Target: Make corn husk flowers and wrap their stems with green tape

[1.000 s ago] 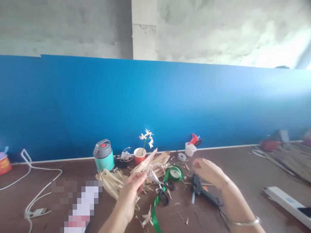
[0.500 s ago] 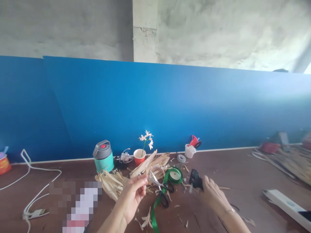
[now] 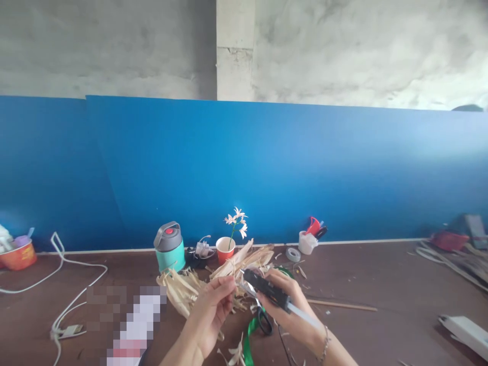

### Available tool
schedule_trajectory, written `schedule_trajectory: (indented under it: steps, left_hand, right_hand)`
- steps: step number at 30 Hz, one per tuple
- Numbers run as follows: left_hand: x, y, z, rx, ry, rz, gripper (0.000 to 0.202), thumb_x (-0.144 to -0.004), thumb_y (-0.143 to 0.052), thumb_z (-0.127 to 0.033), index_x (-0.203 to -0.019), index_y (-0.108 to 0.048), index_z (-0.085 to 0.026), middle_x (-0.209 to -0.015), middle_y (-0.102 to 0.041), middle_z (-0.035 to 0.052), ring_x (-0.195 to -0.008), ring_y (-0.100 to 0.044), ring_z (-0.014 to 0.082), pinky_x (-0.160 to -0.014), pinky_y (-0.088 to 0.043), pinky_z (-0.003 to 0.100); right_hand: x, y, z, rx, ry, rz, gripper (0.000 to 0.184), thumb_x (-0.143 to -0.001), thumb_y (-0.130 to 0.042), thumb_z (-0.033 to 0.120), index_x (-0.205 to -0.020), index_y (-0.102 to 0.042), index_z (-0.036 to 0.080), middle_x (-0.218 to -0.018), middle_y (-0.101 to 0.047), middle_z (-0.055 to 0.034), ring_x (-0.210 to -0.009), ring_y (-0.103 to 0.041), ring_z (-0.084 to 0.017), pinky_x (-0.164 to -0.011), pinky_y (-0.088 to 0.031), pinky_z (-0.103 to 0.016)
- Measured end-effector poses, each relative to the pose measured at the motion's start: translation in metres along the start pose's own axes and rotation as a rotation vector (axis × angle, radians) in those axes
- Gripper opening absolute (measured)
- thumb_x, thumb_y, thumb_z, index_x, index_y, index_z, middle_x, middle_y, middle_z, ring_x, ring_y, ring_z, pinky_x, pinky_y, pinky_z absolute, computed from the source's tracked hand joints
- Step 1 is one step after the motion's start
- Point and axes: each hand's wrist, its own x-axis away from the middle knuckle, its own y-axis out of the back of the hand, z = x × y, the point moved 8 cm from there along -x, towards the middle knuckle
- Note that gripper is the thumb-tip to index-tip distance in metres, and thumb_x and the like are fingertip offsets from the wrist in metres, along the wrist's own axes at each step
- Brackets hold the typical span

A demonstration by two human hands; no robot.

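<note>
The right hand (image 3: 294, 296) has its grip tight on the glue gun (image 3: 269, 290), over the bench (image 3: 366, 274), out from the back edge. The left hand (image 3: 213, 303) pinches its fingers close; I can't tell what they hold. The gun's tip points at them, so if it's hot, a slip could burn them. Drips could stick to the scissors (image 3: 260, 316) or husks (image 3: 180, 291).

Two hands show, one left hand (image 3: 211, 311) and one right hand (image 3: 287, 307). There is one glue gun (image 3: 268, 288), one pair of scissors (image 3: 260, 319), one green ribbon (image 3: 248, 341), one wooden stick (image 3: 343, 305), one tape roll (image 3: 293, 258), one turquoise container (image 3: 170, 259), one red paper cup (image 3: 224, 257) and one white cup (image 3: 305, 245).
</note>
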Motion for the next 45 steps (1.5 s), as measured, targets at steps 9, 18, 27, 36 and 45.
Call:
schedule_trajectory:
  steps: [9, 18, 27, 36, 45]
  left_hand:
    - [0.006, -0.002, -0.003, 0.01, -0.024, -0.04, 0.024, -0.057, -0.082, -0.014, -0.077, -0.068, -0.012, -0.055, -0.059, -0.0037, -0.044, -0.051, 0.0028, -0.045, -0.044, 0.01]
    - [0.01, -0.004, -0.005, -0.009, -0.027, -0.048, 0.02, -0.057, -0.082, -0.015, -0.071, -0.068, -0.012, -0.054, -0.057, -0.0039, -0.045, -0.05, 0.0033, -0.044, -0.043, 0.011]
    - [0.011, -0.006, -0.005, -0.022, -0.036, -0.035, 0.017, -0.059, -0.081, -0.014, -0.069, -0.068, -0.012, -0.053, -0.056, -0.0035, -0.045, -0.049, 0.0037, -0.044, -0.042, 0.011]
    - [0.011, -0.002, -0.006, -0.039, -0.037, -0.054, 0.013, -0.06, -0.079, -0.012, -0.069, -0.07, -0.013, -0.056, -0.062, 0.0007, -0.046, -0.055, 0.0082, -0.044, -0.045, 0.015]
    - [0.01, -0.001, -0.005, -0.035, -0.035, -0.056, 0.015, -0.059, -0.08, -0.013, -0.07, -0.07, -0.014, -0.056, -0.062, 0.0007, -0.046, -0.056, 0.0092, -0.044, -0.046, 0.017]
  right_hand:
    - [-0.005, -0.011, 0.006, 0.011, 0.042, 0.043, 0.008, -0.079, -0.055, 0.017, -0.08, -0.063, 0.018, -0.078, -0.06, -0.004, -0.072, -0.058, -0.017, -0.065, -0.047, -0.025]
    - [-0.005, -0.014, 0.0, -0.001, 0.045, 0.042, 0.01, -0.077, -0.055, 0.013, -0.077, -0.063, 0.018, -0.08, -0.06, -0.0047, -0.074, -0.059, -0.018, -0.066, -0.047, -0.025]
    - [-0.005, -0.014, -0.002, 0.013, 0.041, 0.042, 0.016, -0.074, -0.054, 0.008, -0.082, -0.064, 0.018, -0.082, -0.06, -0.0045, -0.077, -0.059, -0.019, -0.07, -0.047, -0.026]
    - [-0.005, -0.012, 0.001, 0.013, 0.05, 0.035, 0.015, -0.075, -0.054, 0.009, -0.081, -0.064, 0.019, -0.082, -0.061, -0.0046, -0.075, -0.059, -0.018, -0.068, -0.047, -0.026]
    - [-0.005, -0.012, 0.001, 0.008, 0.033, 0.055, 0.014, -0.076, -0.053, 0.01, -0.079, -0.063, 0.018, -0.079, -0.06, -0.004, -0.073, -0.058, -0.018, -0.065, -0.046, -0.025]
